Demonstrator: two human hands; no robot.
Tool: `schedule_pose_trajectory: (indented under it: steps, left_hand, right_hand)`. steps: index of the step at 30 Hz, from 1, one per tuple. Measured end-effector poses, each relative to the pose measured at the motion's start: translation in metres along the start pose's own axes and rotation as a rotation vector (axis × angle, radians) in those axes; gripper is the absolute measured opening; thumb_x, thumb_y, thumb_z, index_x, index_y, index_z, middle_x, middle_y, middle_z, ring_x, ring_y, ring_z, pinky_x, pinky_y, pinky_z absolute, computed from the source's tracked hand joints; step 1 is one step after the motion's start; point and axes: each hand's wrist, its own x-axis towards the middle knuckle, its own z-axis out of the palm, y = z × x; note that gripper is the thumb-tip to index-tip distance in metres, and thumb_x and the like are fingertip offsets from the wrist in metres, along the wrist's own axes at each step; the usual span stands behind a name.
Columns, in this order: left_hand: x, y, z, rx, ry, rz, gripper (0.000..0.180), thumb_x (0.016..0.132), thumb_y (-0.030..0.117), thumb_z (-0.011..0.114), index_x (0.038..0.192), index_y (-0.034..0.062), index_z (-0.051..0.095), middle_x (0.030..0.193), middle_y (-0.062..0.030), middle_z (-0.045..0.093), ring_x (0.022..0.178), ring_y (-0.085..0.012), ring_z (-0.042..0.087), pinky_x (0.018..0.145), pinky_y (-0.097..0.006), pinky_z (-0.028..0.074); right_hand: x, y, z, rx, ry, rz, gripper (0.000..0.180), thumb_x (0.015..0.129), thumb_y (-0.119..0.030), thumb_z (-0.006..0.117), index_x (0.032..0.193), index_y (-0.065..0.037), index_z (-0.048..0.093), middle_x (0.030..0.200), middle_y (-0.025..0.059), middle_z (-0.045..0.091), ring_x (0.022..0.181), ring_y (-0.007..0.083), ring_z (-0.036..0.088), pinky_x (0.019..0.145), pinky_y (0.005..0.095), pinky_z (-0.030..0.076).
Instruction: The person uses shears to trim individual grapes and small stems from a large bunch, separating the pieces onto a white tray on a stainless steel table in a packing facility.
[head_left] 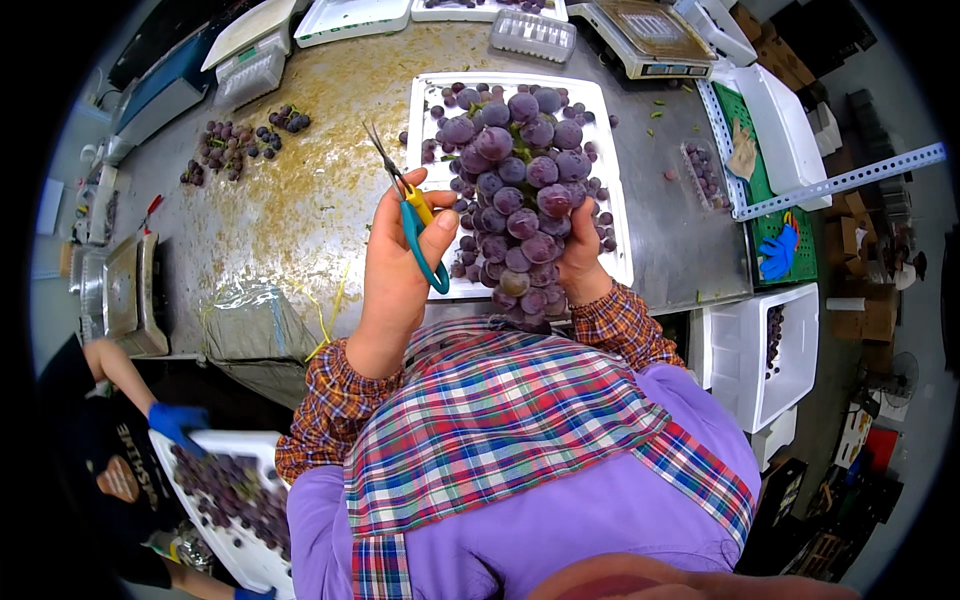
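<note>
Grapes [520,198] in right hand [584,264], left hand [390,268] possibly touching

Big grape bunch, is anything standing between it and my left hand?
Nothing visible does. The left hand, holding the scissors, is just left of the grape bunch, blades pointing away from it; the white tray and smaller grapes lie beneath, not between.

Metal tbl [340,110] w/ wht tray [612,262], grape bunches [218,150], clr punnets [533,36]
</note>
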Motion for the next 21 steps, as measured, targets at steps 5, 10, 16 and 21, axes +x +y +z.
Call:
schedule_pose_trajectory:
  steps: [5,10,16,21]
  left_hand:
    - [-0.003,-0.003,0.002,-0.013,0.049,-0.011,0.058,0.092,0.017,0.060,0.141,0.0063,0.031,0.124,-0.0111,0.050,0.109,-0.0191,0.054,0.088,-0.034,0.050]
    - [-0.005,-0.003,0.006,0.048,0.062,0.037,0.061,0.092,0.018,0.060,0.142,0.0051,0.027,0.126,-0.0115,0.049,0.112,-0.0197,0.052,0.090,-0.032,0.047]
    - [0.000,-0.001,0.004,0.064,0.053,0.088,0.068,0.090,0.015,0.064,0.144,0.0022,0.024,0.125,-0.0135,0.048,0.112,-0.0204,0.050,0.092,-0.032,0.046]
    - [0.009,-0.004,-0.002,0.122,0.038,0.050,0.077,0.087,0.021,0.069,0.146,0.0047,0.022,0.134,-0.0135,0.040,0.113,-0.0213,0.049,0.094,-0.032,0.045]
  right_hand:
    - [0.007,0.010,0.007,0.039,-0.004,-0.091,0.069,0.095,-0.052,0.044,0.145,-0.008,0.023,0.139,0.0154,0.042,0.125,0.0283,0.048,0.104,0.0428,0.043]
    - [0.013,0.012,0.020,0.056,0.018,-0.117,0.066,0.097,-0.044,0.045,0.146,-0.010,0.017,0.140,0.0143,0.040,0.126,0.0269,0.047,0.103,0.0414,0.043]
    - [0.021,0.008,0.042,-0.094,0.041,-0.158,0.064,0.099,-0.049,0.033,0.146,-0.008,0.021,0.145,0.0108,0.037,0.132,0.0258,0.040,0.109,0.0413,0.034]
    - [0.022,0.011,0.050,-0.182,0.092,-0.173,0.068,0.099,-0.042,0.041,0.150,-0.008,0.012,0.149,0.0079,0.030,0.136,0.0231,0.033,0.111,0.0375,0.027]
